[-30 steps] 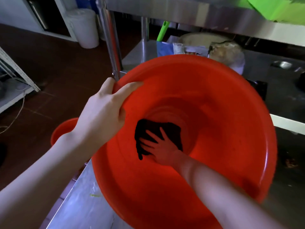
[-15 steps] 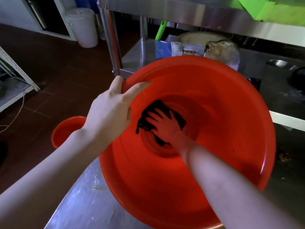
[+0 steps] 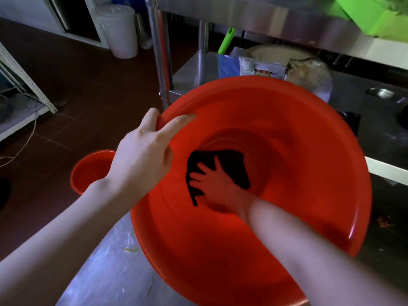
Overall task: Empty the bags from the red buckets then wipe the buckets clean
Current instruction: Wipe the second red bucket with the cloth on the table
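I am seeing my left hand [image 3: 141,155] gripping the near-left rim of the big red bucket [image 3: 287,228], thumb lying inside the wall and the other fingers [image 3: 152,115] curling over the edge. The bucket is tipping its mouth toward me above the steel tabletop [image 3: 103,274]; I cannot tell whether its base is resting there. My right hand [image 3: 217,187] is reaching deep inside, its fingers [image 3: 202,170] spreading flat and pressing a dark cloth [image 3: 235,166] against the bucket's bottom, not curling round it. A smaller red bucket [image 3: 88,171] is sitting on the brown floor [image 3: 72,89] beyond my left wrist, and a white bin [image 3: 120,32] is standing farther back.
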Motion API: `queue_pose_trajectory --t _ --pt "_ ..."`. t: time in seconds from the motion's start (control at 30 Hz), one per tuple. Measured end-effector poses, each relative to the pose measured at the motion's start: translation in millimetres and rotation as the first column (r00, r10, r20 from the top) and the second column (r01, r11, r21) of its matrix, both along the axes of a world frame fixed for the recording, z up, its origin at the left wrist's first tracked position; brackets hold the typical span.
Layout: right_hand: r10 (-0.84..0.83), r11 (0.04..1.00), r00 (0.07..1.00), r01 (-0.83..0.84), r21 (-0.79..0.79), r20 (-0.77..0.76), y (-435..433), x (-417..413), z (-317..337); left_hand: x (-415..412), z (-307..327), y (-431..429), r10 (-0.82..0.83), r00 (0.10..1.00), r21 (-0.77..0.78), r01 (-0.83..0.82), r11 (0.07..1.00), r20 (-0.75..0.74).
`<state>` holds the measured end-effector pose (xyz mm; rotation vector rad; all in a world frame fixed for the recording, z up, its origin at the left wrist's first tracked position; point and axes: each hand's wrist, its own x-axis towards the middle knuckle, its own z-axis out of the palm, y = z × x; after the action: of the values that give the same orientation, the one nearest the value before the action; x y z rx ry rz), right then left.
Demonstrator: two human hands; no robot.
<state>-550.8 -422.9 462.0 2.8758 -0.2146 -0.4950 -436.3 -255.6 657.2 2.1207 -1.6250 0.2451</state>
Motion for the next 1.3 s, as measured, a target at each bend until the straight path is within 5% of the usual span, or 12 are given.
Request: queue_pose_trajectory --t 0.13,0.2,0.33,0.47,0.53,0.63,0.73,0.87,1.0,1.13,1.23,1.3 --pt "0.084 0.993 0.995 -0.087 -0.081 -0.045 -4 10 9 7 -6 12 0.021 0.999 0.001 -0.021 1.000 -0.029" --pt "-0.110 0.991 0.988 0.117 -0.058 0.112 -24 18 24 9 -8 18 0.003 1.000 0.004 -0.003 1.000 -0.023" --pt "-0.547 0.824 0.719 0.552 0.125 0.429 -39 3 25 9 -9 19 0.004 1.000 -0.007 -0.004 1.000 -0.016" --pt "-0.689 0.708 0.593 0.674 0.211 0.416 -34 10 14 9 -10 15 -0.020 1.000 -0.024 0.020 1.000 -0.009" --pt "-0.576 0.811 0.730 0.567 0.145 0.367 -36 13 14 11 -11 14 -0.018 1.000 -0.033 0.018 0.999 -0.007" --pt "-0.141 0.989 0.977 0.146 -0.015 0.159 -19 6 3 12 -12 13 -0.017 1.000 -0.034 0.016 0.999 -0.011" --pt "0.103 0.993 0.993 -0.107 -0.052 -0.064 7 -2 -15 13 -12 13 -0.015 1.000 -0.031 0.015 0.999 -0.003" --pt "0.260 0.957 0.956 -0.273 -0.095 -0.135 -11 -1 -4 12 -12 14 -0.010 1.000 -0.027 0.010 1.000 0.000" --pt "-0.135 0.988 0.974 0.146 -0.049 0.185 -25 20 18 10 -12 17 -0.013 1.000 -0.025 0.013 1.000 0.005" --pt "-0.654 0.727 0.584 0.662 0.183 0.481 -37 15 27 7 -10 15 -0.007 1.000 -0.027 0.007 1.000 0.002" --pt "-0.805 0.551 0.388 0.770 0.323 0.449 -32 26 25 3 -8 13 -0.011 1.000 -0.017 0.011 1.000 0.006" --pt "-0.780 0.601 0.469 0.744 0.291 0.414 -28 30 21 2 -7 11 -0.009 1.000 -0.015 0.010 1.000 0.011"
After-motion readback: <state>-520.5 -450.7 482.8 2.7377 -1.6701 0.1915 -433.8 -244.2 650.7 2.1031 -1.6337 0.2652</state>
